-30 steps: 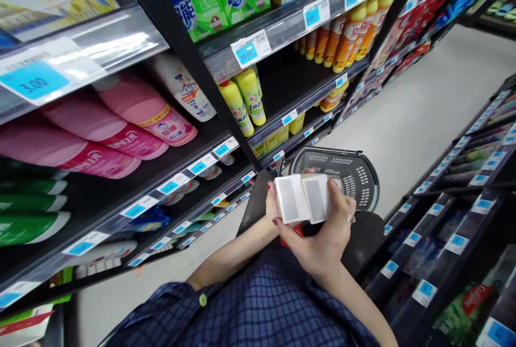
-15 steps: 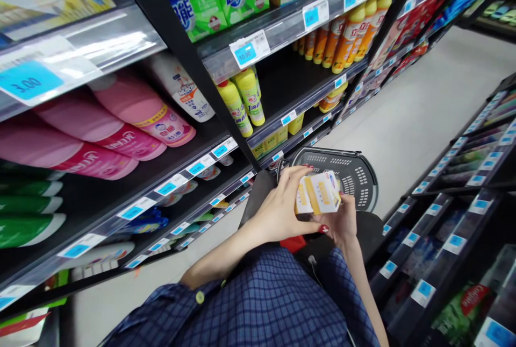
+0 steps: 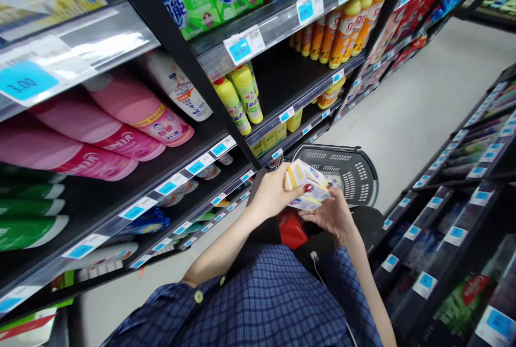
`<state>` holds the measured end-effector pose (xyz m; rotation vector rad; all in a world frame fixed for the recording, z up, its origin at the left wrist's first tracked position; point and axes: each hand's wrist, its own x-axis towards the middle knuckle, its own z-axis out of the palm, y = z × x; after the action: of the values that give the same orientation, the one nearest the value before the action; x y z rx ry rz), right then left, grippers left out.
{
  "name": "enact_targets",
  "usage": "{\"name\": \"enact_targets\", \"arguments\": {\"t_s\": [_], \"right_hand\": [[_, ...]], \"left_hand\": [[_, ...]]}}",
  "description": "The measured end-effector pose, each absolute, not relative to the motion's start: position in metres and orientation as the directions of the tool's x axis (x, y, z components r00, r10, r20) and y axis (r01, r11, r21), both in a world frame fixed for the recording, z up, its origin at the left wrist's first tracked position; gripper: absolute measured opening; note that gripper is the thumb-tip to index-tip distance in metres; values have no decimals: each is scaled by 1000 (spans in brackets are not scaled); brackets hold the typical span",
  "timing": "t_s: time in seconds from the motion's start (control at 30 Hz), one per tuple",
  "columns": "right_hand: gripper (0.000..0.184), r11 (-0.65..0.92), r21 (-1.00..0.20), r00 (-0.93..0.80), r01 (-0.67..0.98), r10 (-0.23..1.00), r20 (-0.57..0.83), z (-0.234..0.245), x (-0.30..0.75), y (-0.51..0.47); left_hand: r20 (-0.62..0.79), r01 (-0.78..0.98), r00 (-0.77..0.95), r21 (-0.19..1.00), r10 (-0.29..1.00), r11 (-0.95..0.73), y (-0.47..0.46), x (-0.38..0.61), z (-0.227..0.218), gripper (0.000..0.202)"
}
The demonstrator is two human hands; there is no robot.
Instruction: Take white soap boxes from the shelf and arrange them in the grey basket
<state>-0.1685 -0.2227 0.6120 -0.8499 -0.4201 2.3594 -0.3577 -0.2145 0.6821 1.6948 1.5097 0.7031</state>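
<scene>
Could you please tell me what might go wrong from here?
The white-and-yellow pack could slip: the left hand grips it, while the right hand is only at its lower right end. If dropped, it might miss the dark basket beyond and land on the floor. The white cord hanging by the shirt might also snag on a forearm.

Small white-and-yellow printed cardboard boxes (image 3: 307,174) now turned; bare, red-nailed left hand (image 3: 274,191) moves its thumb from their 6 o'clock onto them. Plain red object (image 3: 293,229), 7 o'clock, shows more.
</scene>
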Motion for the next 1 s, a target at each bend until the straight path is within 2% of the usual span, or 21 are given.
{"name": "enact_targets", "arguments": {"t_s": [0.17,0.33,0.4,0.47,0.5,0.57,0.67,0.77,0.83,0.9,1.0], "right_hand": [[75,-782,-485,-623,-392,614,-485,601,-170,-235],[81,-761,-566,-606,-317,621,-496,565,-167,-262],[82,-637,-742,-471,-210,730,-494,550,-167,-269],[84,-410,-910,-357,56,843,-402,540,-169,-270],[84,-296,-933,-355,205,866,-353,536,-170,-267],[79,-135,-895,-415,426,849,-326,531,-172,-255],[68,19,-835,-513,550,796,-320,517,-167,-223],[62,96,-836,-578,541,764,-286,481,-142,-172],[63,41,-818,-521,574,789,-326,438,-116,-131],[68,-12,-699,-386,715,828,-408,382,-90,-92],[70,89,-370,-285,925,805,-520,289,-74,-48]], "left_hand": [[-124,399,380,916,916,-41,-212,-374,663,60],[-144,343,415,939,899,-8,-231,-389,612,60],[-197,338,417,940,887,50,-238,-394,589,60],[-279,352,418,927,864,129,-241,-397,569,57],[-325,361,421,917,847,172,-239,-398,560,56],[-400,366,436,897,806,247,-233,-399,543,55],[-482,348,459,871,747,348,-214,-401,514,60],[-511,135,480,846,714,515,-198,-410,479,76],[-518,-62,455,793,724,606,-193,-422,456,82],[-555,-200,374,734,743,649,-196,-435,436,81],[-640,-345,232,649,732,678,-208,-450,417,72]]}}
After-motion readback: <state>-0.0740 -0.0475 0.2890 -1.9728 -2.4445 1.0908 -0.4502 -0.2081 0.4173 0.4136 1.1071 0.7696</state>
